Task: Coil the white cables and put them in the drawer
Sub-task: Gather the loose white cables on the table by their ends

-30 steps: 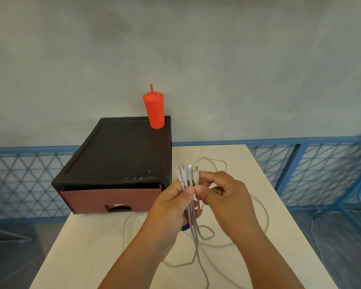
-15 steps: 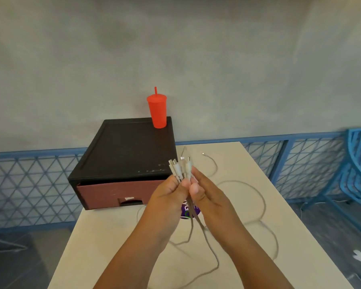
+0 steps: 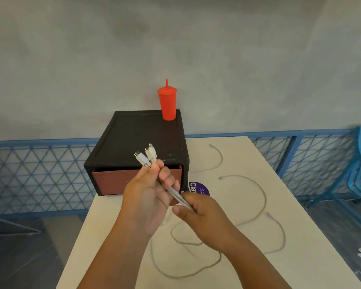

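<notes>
Centrally: left hand (image 3: 146,197), fingers curled round a bundle of white cables (image 3: 175,193) just below the plugs (image 3: 148,155), which stick up and lean left. Right hand (image 3: 200,217), nearer and to the right, pinches the same bundle lower down between thumb and fingers. Cable tails lie in loose loops across the white table (image 3: 300,236), two free ends toward the far right. Black box (image 3: 138,138), far left on the table, has a reddish drawer (image 3: 117,181) in its front. Red cup (image 3: 167,104) with straw, upright on the box's far right corner. Purple sticker (image 3: 197,187) on the table, just right of the box. Blue lattice fence (image 3: 40,174) beyond.
</notes>
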Tool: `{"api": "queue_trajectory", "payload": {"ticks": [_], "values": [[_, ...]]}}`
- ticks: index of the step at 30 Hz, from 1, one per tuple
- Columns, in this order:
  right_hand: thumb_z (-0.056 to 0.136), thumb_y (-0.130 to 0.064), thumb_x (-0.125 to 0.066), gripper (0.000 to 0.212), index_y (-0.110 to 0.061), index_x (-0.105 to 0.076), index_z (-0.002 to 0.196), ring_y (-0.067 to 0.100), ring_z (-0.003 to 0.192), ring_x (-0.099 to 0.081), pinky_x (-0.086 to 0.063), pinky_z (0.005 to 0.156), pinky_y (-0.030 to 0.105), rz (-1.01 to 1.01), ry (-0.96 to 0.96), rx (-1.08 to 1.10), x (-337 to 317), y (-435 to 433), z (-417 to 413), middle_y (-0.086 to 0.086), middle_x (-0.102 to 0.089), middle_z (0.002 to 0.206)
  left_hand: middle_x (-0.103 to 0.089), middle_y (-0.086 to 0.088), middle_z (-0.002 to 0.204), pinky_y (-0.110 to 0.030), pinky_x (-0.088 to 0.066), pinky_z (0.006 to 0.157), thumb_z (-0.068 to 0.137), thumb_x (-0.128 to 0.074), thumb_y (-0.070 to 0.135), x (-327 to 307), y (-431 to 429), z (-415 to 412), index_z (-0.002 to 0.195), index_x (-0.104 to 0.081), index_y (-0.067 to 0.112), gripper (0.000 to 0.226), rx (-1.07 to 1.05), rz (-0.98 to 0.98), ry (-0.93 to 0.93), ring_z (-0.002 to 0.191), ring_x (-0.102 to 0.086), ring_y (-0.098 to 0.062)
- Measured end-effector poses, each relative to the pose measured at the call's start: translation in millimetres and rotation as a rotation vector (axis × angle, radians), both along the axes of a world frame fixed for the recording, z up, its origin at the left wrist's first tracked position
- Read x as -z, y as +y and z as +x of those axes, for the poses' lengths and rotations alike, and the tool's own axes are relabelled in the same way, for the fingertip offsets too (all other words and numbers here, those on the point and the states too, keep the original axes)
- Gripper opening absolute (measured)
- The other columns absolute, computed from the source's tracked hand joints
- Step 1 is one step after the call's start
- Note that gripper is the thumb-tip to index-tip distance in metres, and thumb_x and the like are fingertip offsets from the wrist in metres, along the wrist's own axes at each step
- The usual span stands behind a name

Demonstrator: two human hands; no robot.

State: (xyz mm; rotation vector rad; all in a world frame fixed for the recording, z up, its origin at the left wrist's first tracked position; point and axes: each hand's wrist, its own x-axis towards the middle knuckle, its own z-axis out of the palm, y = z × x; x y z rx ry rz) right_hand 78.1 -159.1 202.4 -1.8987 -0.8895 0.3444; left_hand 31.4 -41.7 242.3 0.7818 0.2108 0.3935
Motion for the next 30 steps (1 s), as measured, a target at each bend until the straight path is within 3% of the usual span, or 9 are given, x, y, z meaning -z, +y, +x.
{"api": "queue_trajectory", "payload": {"ticks": [8, 13, 16, 20, 22, 24, 26, 30], "values": [[0.088, -0.034, -0.057, 0.034, -0.032, -0.043, 0.057, 0.0, 0.048, -0.042, -0.031, 0.048, 0.015, -0.094, -0.06, -0.105, -7.0, -1.4, 18.4, -0.012, -0.044, 0.05, -0.042, 0.008, 0.048, -0.02, -0.044, 0.045, 0.098, -0.033, 0.017, 5.2, 3.6, 6.3, 0.075, -0.05, 0.017, 0.028, -0.085, -0.111, -0.004, 0.04, -0.038, -0.005], [0.086, -0.05, -0.048, 0.038, -0.026, -0.041, 0.058, 0.001, 0.047, -0.04, -0.029, 0.052, 0.022, -0.131, -0.071, -0.077, -6.3, -21.7, 40.5, -0.012, -0.046, 0.048, -0.042, 0.009, 0.05, -0.019, -0.045, 0.053, 0.097, -0.032, 0.017, -2.9, 24.2, 5.9, 0.075, -0.049, 0.018, 0.028, -0.205, -0.185, -0.048, 0.042, -0.041, -0.004], [0.082, -0.058, -0.034, 0.044, -0.019, -0.046, 0.066, 0.005, 0.055, -0.041, -0.035, 0.058, 0.028, -0.137, -0.178, -0.075, -5.8, -25.9, 48.1, -0.007, -0.044, 0.056, -0.05, 0.006, 0.054, -0.026, -0.049, 0.064, 0.098, -0.034, 0.016, 3.9, 31.4, 9.1, 0.079, -0.052, 0.016, 0.026, -0.266, -0.195, 0.011, 0.047, -0.052, -0.006], [0.079, -0.061, -0.024, 0.063, -0.006, -0.054, 0.081, 0.013, 0.061, -0.045, -0.037, 0.06, 0.029, -0.186, -0.286, -0.093, -7.3, -27.3, 54.6, 0.003, -0.052, 0.066, -0.056, 0.002, 0.058, -0.027, -0.056, 0.065, 0.098, -0.035, 0.018, 17.6, 31.8, 15.2, 0.083, -0.055, 0.01, 0.026, -0.283, -0.302, 0.095, 0.055, -0.058, -0.009], [0.08, -0.062, -0.023, 0.059, -0.011, -0.052, 0.077, 0.011, 0.059, -0.045, -0.037, 0.058, 0.029, -0.25, -0.335, -0.117, -6.0, -29.1, 59.7, -0.001, -0.051, 0.064, -0.049, 0.002, 0.053, -0.027, -0.047, 0.067, 0.098, -0.036, 0.019, 22.5, 31.5, 19.8, 0.077, -0.051, 0.01, 0.028, -0.307, -0.406, 0.124, 0.052, -0.048, -0.007], [0.088, -0.058, -0.029, 0.043, -0.023, -0.042, 0.066, 0.006, 0.055, -0.04, -0.031, 0.052, 0.023, -0.312, -0.359, -0.158, -1.8, -29.6, 65.6, -0.008, -0.043, 0.058, -0.039, 0.005, 0.042, -0.023, -0.036, 0.061, 0.099, -0.034, 0.021, 29.5, 31.3, 24.1, 0.067, -0.041, 0.014, 0.034, -0.321, -0.46, 0.148, 0.038, -0.036, -0.007], [0.091, -0.053, -0.036, 0.04, -0.029, -0.033, 0.059, 0.004, 0.053, -0.039, -0.025, 0.049, 0.021, -0.354, -0.359, -0.201, 4.6, -29.5, 70.8, -0.009, -0.04, 0.056, -0.032, 0.006, 0.037, -0.021, -0.029, 0.057, 0.1, -0.032, 0.022, 41.5, 32.4, 28.8, 0.062, -0.033, 0.017, 0.038, -0.337, -0.479, 0.179, 0.029, -0.03, -0.008], [0.092, -0.051, -0.037, 0.041, -0.03, -0.032, 0.058, 0.006, 0.059, -0.042, -0.031, 0.053, 0.024, -0.407, -0.307, -0.223, 27.0, -24.6, 77.8, -0.009, -0.042, 0.059, -0.039, 0.003, 0.046, -0.024, -0.036, 0.061, 0.099, -0.035, 0.02, 64.1, 37.0, 33.6, 0.067, -0.039, 0.015, 0.032, -0.363, -0.421, 0.274, 0.039, -0.037, -0.008]]}}
